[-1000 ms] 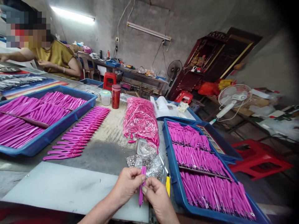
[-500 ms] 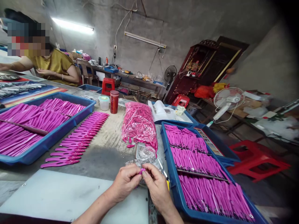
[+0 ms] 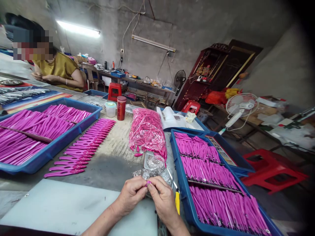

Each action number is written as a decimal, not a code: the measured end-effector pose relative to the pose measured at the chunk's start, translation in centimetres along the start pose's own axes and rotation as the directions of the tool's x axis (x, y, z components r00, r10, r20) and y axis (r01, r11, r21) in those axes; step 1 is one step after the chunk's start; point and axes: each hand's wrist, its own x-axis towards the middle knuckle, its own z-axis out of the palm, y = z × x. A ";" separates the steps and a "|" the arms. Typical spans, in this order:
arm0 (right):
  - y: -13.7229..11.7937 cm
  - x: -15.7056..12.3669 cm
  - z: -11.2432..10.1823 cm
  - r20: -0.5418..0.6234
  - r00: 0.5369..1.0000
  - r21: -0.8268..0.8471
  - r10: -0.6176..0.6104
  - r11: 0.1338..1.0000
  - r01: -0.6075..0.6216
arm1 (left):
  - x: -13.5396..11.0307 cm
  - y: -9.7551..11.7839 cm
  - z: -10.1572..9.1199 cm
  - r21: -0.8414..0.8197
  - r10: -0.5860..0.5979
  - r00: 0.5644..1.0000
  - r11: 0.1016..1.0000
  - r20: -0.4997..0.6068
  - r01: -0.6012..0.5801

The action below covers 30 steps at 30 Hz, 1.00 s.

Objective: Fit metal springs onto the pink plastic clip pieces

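My left hand (image 3: 130, 195) and my right hand (image 3: 163, 198) meet over the near edge of the work table. Fingertips of both pinch a small purple piece (image 3: 148, 183); most of it is hidden by the fingers. Just beyond them lies a clear plastic bag of small metal parts (image 3: 154, 170), partly in a small tray. Behind that stands a large clear bag of small pink pieces (image 3: 147, 129), with a loose pink piece (image 3: 138, 154) beside it. Near my right hand is a yellow-handled tool (image 3: 177, 201).
Slender magenta pieces (image 3: 81, 147) lie in a row left of centre. Blue trays of similar purple pieces flank me, one left (image 3: 31, 168) and one right (image 3: 176, 164). A white board (image 3: 61, 205) lies in front. A red canister (image 3: 121, 108) stands farther back. Across, a co-worker (image 3: 62, 68) sits.
My hands have drawn closer around the small purple piece, and less of it shows. The yellow handle is now more visible. The co-worker's outstretched arm has pulled in, hands together.
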 end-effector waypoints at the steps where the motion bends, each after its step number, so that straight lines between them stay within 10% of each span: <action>1: 0.1 0.0 0.0 0.001 1.000 0.001 -0.001 1.000 0.001 | 0.0 0.0 0.0 -0.002 -0.006 1.000 1.000 0.000 0.006; 30: -0.7 0.7 -1.6 0.106 0.973 0.078 0.207 0.973 -0.215 | 1.2 2.1 -1.5 -0.151 -0.251 0.922 0.940 0.296 0.304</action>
